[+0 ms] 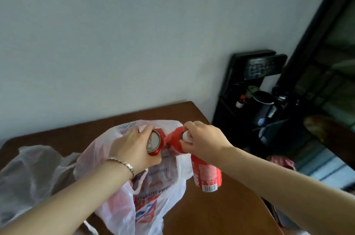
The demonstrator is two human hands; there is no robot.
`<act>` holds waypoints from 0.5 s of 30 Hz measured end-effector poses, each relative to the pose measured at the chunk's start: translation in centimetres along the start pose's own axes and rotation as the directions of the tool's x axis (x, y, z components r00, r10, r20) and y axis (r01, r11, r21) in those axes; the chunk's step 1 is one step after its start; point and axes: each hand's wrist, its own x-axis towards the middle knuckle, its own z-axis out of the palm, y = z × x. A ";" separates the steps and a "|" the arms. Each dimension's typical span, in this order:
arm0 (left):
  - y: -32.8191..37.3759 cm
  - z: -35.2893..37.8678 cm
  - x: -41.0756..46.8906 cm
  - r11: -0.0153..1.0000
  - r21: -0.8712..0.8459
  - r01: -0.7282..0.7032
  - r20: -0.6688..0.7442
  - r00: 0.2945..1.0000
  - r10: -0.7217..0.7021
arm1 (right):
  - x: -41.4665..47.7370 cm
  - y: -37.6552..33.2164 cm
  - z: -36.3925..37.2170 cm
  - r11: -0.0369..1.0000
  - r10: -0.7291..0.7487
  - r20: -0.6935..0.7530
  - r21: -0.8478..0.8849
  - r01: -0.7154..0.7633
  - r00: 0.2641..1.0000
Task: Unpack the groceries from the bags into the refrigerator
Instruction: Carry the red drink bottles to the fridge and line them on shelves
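A white plastic grocery bag (153,192) with red and blue print stands open on the brown wooden table (211,211). My left hand (132,144) grips a red drink can (154,143) by its top rim, just above the bag's mouth. My right hand (203,139) holds a red bottle (206,175) by its white cap; the bottle hangs clear of the bag over the table, barcode facing me. The refrigerator is not clearly in view.
A second, crumpled translucent bag (28,177) lies at the table's left. A black shelf unit (247,100) with small bottles and a dark pot stands right of the table against the grey wall. A dark glass-fronted cabinet or door (330,81) fills the far right.
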 end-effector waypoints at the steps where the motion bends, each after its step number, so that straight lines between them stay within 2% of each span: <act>1: 0.6 -0.5 -0.1 0.998 -0.004 -0.068 -0.002 0.998 0.068 | -1.7 0.1 -0.6 0.999 0.049 -0.019 -0.008 -0.050 0.999; 4: 4.0 -1.3 -0.7 0.962 -0.031 -0.270 0.035 0.962 0.271 | -7.5 1.0 -1.9 0.974 0.227 -0.087 0.017 -0.226 0.970; 7: 9.3 -1.6 -2.8 0.895 -0.065 -0.441 0.100 0.890 0.445 | -14.4 2.2 -2.9 0.903 0.428 -0.145 0.025 -0.429 0.892; 10: 15.5 -1.5 -6.3 0.782 -0.135 -0.608 0.133 0.771 0.623 | -22.4 3.4 -3.5 0.780 0.618 -0.187 0.028 -0.625 0.763; 15: 27.5 -1.7 -14.6 0.499 -0.246 -0.831 0.066 0.500 0.864 | -38.3 4.5 -4.5 0.503 0.851 -0.224 0.087 -0.860 0.475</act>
